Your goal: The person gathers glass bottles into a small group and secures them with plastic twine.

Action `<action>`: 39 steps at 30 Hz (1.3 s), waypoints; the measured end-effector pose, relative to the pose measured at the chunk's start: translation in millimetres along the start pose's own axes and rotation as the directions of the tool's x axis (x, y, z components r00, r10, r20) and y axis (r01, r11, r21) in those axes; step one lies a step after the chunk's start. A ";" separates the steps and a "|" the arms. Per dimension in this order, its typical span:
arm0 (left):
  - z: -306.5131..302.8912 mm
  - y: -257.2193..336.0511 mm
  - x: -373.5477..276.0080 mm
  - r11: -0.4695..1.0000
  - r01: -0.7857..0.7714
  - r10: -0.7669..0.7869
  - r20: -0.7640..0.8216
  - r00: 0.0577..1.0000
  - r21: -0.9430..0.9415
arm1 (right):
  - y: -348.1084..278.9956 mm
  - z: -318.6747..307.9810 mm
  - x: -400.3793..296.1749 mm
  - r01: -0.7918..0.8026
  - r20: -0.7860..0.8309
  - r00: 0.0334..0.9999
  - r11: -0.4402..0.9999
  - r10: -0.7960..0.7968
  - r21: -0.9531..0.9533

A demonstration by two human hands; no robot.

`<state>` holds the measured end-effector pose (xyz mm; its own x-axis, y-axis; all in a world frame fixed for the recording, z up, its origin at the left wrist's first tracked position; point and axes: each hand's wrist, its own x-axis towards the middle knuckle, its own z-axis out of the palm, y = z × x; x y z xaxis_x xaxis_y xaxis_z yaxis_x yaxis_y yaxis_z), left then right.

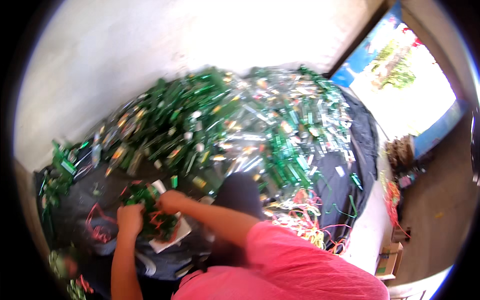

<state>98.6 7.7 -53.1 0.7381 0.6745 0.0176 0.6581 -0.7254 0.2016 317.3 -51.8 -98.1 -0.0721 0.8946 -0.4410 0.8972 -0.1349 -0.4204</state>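
My left hand (130, 220) is closed at the left side of a bundle of glossy green pieces (165, 227) wrapped with red strips. On the bundle's upper right, the fingers of my right hand (173, 202) curl in against it. Blur hides exactly what each hand's fingers pinch. Under the bundle's lower right edge shows a flat white block (173, 238). A tangle of pink-red strip (100, 233) lies left of my left hand on the black sheet (84, 198).
A large heap of shiny green and clear pieces (225, 123) spreads ahead against the white wall (150, 37). Loose red and yellow strips (307, 225) lie at my right. Beyond the sheet are a cardboard box (390, 260) and an open doorway (408, 90) with blue panels.
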 end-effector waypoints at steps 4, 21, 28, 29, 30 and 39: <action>-15.7 14.3 5.3 1.000 -0.001 0.002 0.065 0.998 -0.013 | 4.9 0.3 -7.2 0.043 -0.017 0.999 0.998 -0.042 0.034; -37.5 30.3 -5.9 0.971 -0.008 0.079 0.290 0.954 -0.239 | -7.7 -19.9 -17.1 -0.067 -0.019 0.997 0.992 0.070 0.104; -31.8 28.2 -5.5 0.972 -0.014 0.078 0.264 0.961 -0.235 | -10.3 -24.7 -17.9 -0.073 -0.019 0.997 0.994 0.075 0.085; -33.4 29.7 -5.4 0.973 -0.014 0.076 0.261 0.962 -0.232 | -10.1 -25.2 -18.5 -0.063 -0.031 0.997 0.994 0.066 0.091; -34.4 31.3 -5.3 0.974 -0.007 0.066 0.256 0.965 -0.227 | -9.9 -26.0 -19.2 -0.054 -0.043 0.997 0.994 0.058 0.097; -30.4 37.9 -7.2 0.981 -0.012 0.046 0.170 0.984 -0.194 | -4.3 -17.5 -14.4 -0.032 -0.180 0.982 0.991 0.055 0.131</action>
<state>113.7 -20.5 -15.8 0.7820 0.6074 -0.1398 0.6077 -0.6931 0.3877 322.1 -56.7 -76.0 0.0571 0.9478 -0.3136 0.8341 -0.2179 -0.5067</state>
